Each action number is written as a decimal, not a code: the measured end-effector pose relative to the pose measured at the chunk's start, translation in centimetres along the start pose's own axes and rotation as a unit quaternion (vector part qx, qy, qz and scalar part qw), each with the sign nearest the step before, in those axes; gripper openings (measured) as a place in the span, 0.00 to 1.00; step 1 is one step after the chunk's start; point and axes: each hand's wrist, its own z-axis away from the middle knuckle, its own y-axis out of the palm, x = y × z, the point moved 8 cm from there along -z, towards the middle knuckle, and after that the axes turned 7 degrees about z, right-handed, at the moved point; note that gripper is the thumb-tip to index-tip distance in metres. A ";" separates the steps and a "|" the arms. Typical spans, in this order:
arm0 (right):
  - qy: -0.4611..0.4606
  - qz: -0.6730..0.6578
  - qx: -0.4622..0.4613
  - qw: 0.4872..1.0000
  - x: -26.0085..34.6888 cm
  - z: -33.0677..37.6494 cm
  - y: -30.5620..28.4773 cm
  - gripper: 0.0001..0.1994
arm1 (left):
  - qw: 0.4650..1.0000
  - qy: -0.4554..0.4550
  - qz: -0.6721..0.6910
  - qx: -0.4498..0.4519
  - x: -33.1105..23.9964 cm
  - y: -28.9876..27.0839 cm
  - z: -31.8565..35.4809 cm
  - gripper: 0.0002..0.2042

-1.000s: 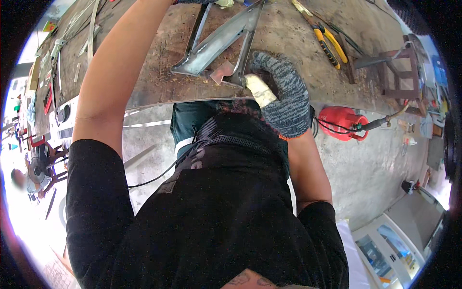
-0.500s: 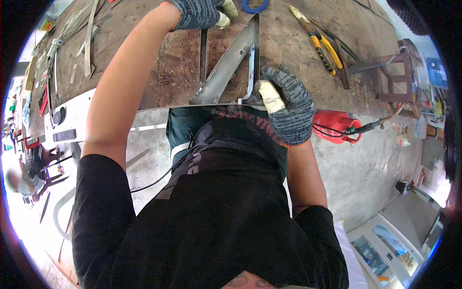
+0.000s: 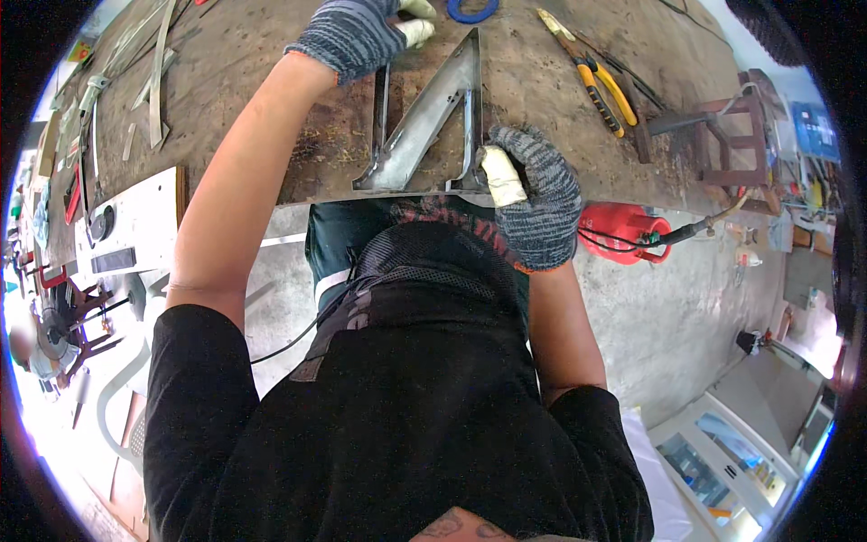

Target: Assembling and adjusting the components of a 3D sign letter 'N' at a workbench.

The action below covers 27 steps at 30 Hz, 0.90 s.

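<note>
An N-shaped hollow metal letter (image 3: 424, 135) with raised side walls lies at the near edge of the wooden table. My left hand (image 3: 352, 38), in a grey knit glove with taped fingertips, is over the top of its left stroke and hides that end. Two of its fingertips are apart with nothing visible between them; the other fingers are hidden. My right hand (image 3: 542, 199), gloved alike, is closed at the right stroke. Its taped thumb and bent forefinger meet the outer wall there, and whatever else lies inside the grip is hidden.
Yellow-handled pliers (image 3: 610, 90) lie on the right of the tabletop (image 3: 235, 117), near a dark metal stand (image 3: 736, 140). A blue ring (image 3: 473, 9) sits at the far edge, metal strips (image 3: 161, 81) at the left. Below the table's right side is a red gas cylinder (image 3: 623, 233).
My left wrist has drawn nearer to me while its fingertips stay by the letter's top. The bright glint inside the right stroke has dimmed. My right hand keeps its place against the letter.
</note>
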 end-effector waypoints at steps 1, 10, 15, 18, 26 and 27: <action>-0.002 0.007 -0.008 1.000 0.0 -0.1 -0.2 0.12 | 0.999 0.000 0.021 -0.028 -0.6 -0.8 0.1 0.13; 0.152 -0.092 -0.132 0.975 -6.5 -3.0 -5.7 0.10 | 0.986 0.058 -0.018 -0.158 3.0 -4.4 2.4 0.13; 0.145 0.034 -0.179 0.973 -9.8 -6.4 -10.7 0.12 | 0.972 -0.048 0.105 -0.205 5.8 -4.7 3.0 0.12; 0.164 0.064 -0.200 0.964 -11.4 -7.3 -12.9 0.13 | 0.961 -0.051 0.158 -0.223 7.1 -4.4 2.4 0.11; 0.180 0.082 -0.189 0.962 -13.3 -9.5 -14.2 0.13 | 0.949 -0.075 0.195 -0.235 7.3 -5.0 2.2 0.12; 0.174 0.109 -0.174 0.963 -13.0 -9.8 -14.0 0.13 | 0.951 -0.087 0.194 -0.223 7.1 -4.6 1.9 0.12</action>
